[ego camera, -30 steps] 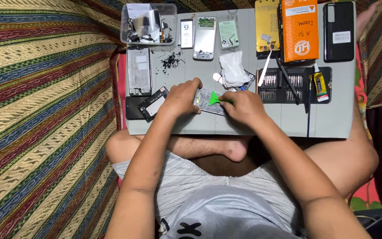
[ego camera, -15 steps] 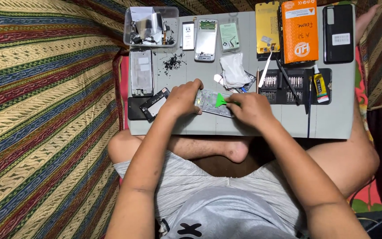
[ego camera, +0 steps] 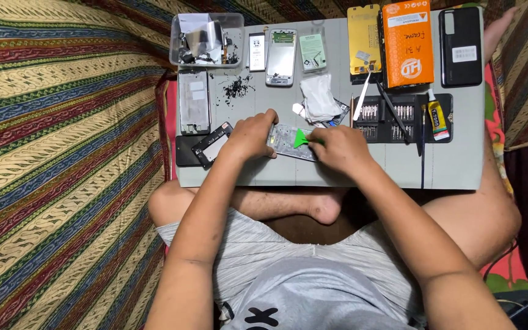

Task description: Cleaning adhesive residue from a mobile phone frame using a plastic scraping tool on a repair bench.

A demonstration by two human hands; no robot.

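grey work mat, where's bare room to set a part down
The grey work mat is bare along its near right edge, between the right hand and the mat's right corner, below the black screwdriver-bit tray. A thin black cable crosses that patch. The far row and the middle are crowded with phone parts.

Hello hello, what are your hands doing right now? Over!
Left hand steadies phone frame on grey board. Right hand works green pry pick on it. White cloth just beyond, not blocking.
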